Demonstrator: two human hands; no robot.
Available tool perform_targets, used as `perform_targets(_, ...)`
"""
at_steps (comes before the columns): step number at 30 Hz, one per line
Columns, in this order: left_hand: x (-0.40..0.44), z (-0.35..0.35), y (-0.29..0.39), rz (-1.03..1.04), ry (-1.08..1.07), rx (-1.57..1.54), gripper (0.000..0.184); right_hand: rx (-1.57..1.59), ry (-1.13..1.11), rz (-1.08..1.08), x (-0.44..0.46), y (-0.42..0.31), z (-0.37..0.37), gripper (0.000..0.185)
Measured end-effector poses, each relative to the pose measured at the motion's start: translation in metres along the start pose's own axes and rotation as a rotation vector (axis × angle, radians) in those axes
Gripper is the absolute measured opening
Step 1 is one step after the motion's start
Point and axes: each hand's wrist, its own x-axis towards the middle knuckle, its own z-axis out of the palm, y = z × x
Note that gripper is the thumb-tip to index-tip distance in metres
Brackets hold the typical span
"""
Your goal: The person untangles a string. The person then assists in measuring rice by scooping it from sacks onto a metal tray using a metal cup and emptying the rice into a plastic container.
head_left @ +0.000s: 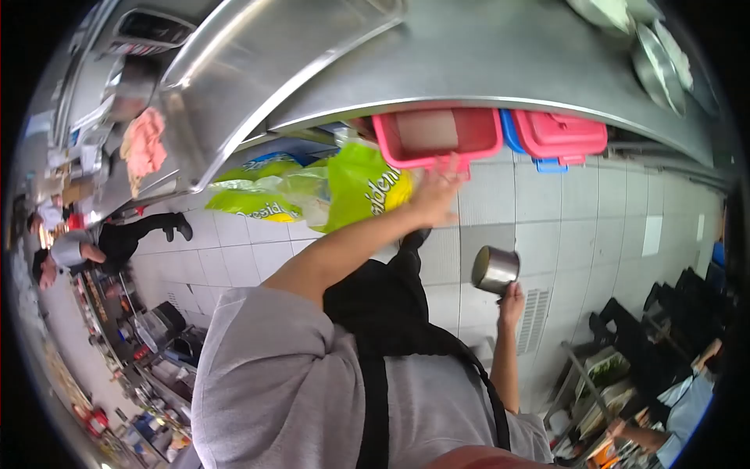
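My left hand [440, 194] reaches to the front rim of a pink plastic bin [478, 147] under the metal counter. Its fingers are spread near the bin's front latch; I cannot tell if they press on it. A pale area shows inside this lidless bin. Low on the right, my right hand [512, 305] is closed on a metal cup [496, 270], tilted above the floor. Beside my left forearm stand green-and-yellow printed plastic bags [351, 187]. A second pink bin [561, 134], with its lid on and blue latches, sits to the right.
The steel counter [469, 55] overhangs the bins, with metal bowls [658, 69] at its far right. A pink cloth [146, 144] hangs at the left. One person [78, 250] is at far left, another [680, 414] at lower right near a rack. Light tiles [586, 227] cover the floor.
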Motion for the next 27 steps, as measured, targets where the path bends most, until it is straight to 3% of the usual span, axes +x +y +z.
perform_targets(1, -0.016, -0.026, 0.021, 0.139, 0.037, -0.075, 0.090, -0.121, 0.077, -0.169, 0.005, -0.023, -0.001, 0.034)
perform_targets(3, -0.053, -0.071, 0.037, 0.404, 0.132, -0.142, 0.083, -0.016, 0.066, -0.318, -0.010, -0.118, -0.008, 0.036)
perform_targets(6, -0.109, -0.125, 0.019, 0.455, 0.119, -0.129, 0.071, 0.107, 0.065, -0.747, -0.037, -0.233, -0.007, 0.034)
perform_targets(8, -0.147, -0.145, -0.023, 0.351, -0.003, -0.286, 0.059, 0.232, 0.105, -0.962, -0.057, -0.293, 0.019, 0.030)
perform_targets(9, -0.169, -0.169, -0.037, 0.231, -0.089, -0.229, 0.049, 0.333, 0.102, -1.140, -0.075, -0.326, 0.040, 0.028)
perform_targets(10, -0.189, -0.172, -0.062, 0.257, -0.048, -0.149, 0.047, 0.393, 0.044, -1.212, -0.094, -0.355, 0.060, 0.023)
perform_targets(13, -0.242, -0.187, -0.121, 0.156, -0.117, -0.029, 0.046, 0.379, 0.108, -1.409, -0.154, -0.417, 0.135, 0.016)
perform_targets(14, -0.254, -0.190, -0.139, 0.205, -0.153, -0.032, 0.046, 0.112, 0.288, -1.487, -0.142, -0.423, 0.155, 0.017)
perform_targets(15, -0.266, -0.189, -0.156, 0.172, -0.206, -0.040, 0.046, -0.052, 0.354, -1.391, -0.145, -0.429, 0.175, 0.015)
perform_targets(16, -0.279, -0.187, -0.170, 0.133, -0.255, -0.048, 0.046, -0.079, 0.351, -1.515, -0.196, -0.454, 0.201, 0.012)
perform_targets(17, -0.290, -0.184, -0.181, 0.171, -0.271, -0.054, 0.046, -0.169, 0.440, -1.594, -0.198, -0.461, 0.225, 0.012)
perform_targets(20, -0.308, -0.184, -0.208, 0.210, -0.351, -0.094, 0.050, -0.314, 0.425, -1.759, -0.199, -0.475, 0.271, 0.015)
perform_targets(21, -0.309, -0.182, -0.217, 0.236, -0.366, -0.085, 0.050, -0.324, 0.453, -1.739, -0.203, -0.474, 0.278, 0.015)
perform_targets(23, -0.303, -0.173, -0.230, 0.258, -0.399, -0.187, 0.054, -0.534, 0.304, -1.651, -0.208, -0.470, 0.284, 0.018)
perform_targets(25, -0.289, -0.166, -0.231, 0.265, -0.434, -0.187, 0.052, -0.538, 0.238, -1.580, -0.216, -0.460, 0.277, 0.022)
perform_targets(27, -0.269, -0.141, -0.239, 0.365, -0.297, -0.137, 0.051, -0.342, 0.468, -1.612, -0.232, -0.447, 0.266, 0.027)
